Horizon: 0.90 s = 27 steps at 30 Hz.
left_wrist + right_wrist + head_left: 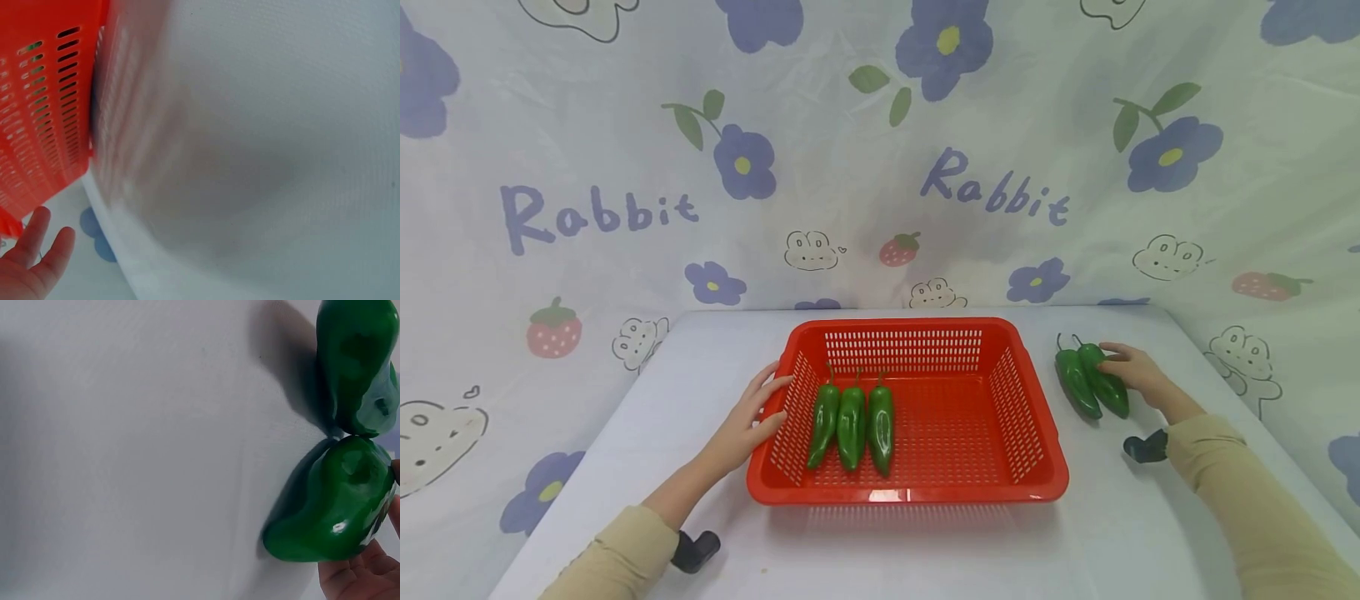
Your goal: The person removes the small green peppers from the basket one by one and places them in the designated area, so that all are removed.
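A red plastic basket (910, 495) holds three green chili peppers (852, 429), lying side by side in its left part. At the basket's left rim is my left hand (752, 421), its fingers spread and resting against the edge. In the left wrist view two straight fingers (55, 259) show beside the basket's perforated wall (44, 106). On the table to the right lie two more green peppers, close together. My right hand (1137, 372) grips the right-hand pepper (1108, 387); the other pepper (1077, 385) lies against its left side. The right wrist view shows the held pepper (337, 506) with fingers along its far side.
A white cloth covers the table (700, 375). Behind it hangs a patterned curtain (850, 167) with flowers, rabbits and lettering. Black devices (696, 552) sit at both wrists, near the sleeve cuffs.
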Each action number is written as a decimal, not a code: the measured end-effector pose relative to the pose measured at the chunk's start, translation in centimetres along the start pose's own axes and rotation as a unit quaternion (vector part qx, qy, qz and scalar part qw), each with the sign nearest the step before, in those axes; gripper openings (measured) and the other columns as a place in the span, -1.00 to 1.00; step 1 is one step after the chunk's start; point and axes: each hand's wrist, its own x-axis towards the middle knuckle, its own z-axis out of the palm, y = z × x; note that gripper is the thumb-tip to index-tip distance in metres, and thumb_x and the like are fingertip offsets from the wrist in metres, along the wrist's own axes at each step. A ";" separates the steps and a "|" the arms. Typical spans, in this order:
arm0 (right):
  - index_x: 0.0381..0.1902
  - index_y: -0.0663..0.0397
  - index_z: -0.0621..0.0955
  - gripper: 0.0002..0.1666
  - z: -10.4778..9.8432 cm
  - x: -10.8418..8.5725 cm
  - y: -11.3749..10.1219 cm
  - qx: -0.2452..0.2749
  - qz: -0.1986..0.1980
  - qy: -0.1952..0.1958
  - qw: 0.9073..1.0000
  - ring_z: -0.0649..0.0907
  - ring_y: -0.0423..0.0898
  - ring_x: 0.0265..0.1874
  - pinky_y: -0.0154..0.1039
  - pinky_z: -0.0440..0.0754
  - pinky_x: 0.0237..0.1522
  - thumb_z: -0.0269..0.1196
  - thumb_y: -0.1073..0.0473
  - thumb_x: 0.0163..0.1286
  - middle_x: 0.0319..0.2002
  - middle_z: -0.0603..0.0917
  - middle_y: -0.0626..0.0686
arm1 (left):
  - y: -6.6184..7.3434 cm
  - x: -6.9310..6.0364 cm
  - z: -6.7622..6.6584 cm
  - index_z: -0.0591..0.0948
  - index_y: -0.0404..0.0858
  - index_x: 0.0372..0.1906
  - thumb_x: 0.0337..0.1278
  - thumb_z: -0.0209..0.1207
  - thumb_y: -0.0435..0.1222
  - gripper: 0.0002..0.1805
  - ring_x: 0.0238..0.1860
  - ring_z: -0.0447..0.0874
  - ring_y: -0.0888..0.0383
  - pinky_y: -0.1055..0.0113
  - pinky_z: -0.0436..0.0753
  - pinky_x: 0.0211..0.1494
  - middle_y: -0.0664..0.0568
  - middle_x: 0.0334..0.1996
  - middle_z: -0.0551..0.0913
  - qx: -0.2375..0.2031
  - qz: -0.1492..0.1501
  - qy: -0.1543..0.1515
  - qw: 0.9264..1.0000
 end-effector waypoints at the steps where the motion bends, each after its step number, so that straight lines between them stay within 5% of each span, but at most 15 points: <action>1: 0.37 0.38 -0.07 -0.21 0.0 0.0 0.0 -0.001 0.002 -0.001 1.000 0.19 0.43 0.21 0.20 0.30 0.18 -0.04 0.07 0.38 0.27 0.02 0.56 | 0.0 0.0 0.0 0.26 -0.30 0.27 0.17 0.02 -0.30 -0.46 0.09 0.35 -0.17 0.23 0.67 -0.20 -0.18 0.40 -0.08 -0.001 -0.001 0.000 1.000; 27: 0.36 0.41 -0.12 -0.13 -1.8 -0.4 -2.3 -0.028 0.027 -0.023 0.999 0.16 0.44 0.23 0.17 0.35 0.16 0.00 0.01 0.37 0.27 0.06 0.54 | 0.0 -0.1 -0.1 0.25 -0.27 0.29 0.18 0.02 -0.29 -0.45 0.10 0.34 -0.18 0.22 0.67 -0.21 -0.18 0.40 -0.09 -0.006 -0.009 -0.005 1.000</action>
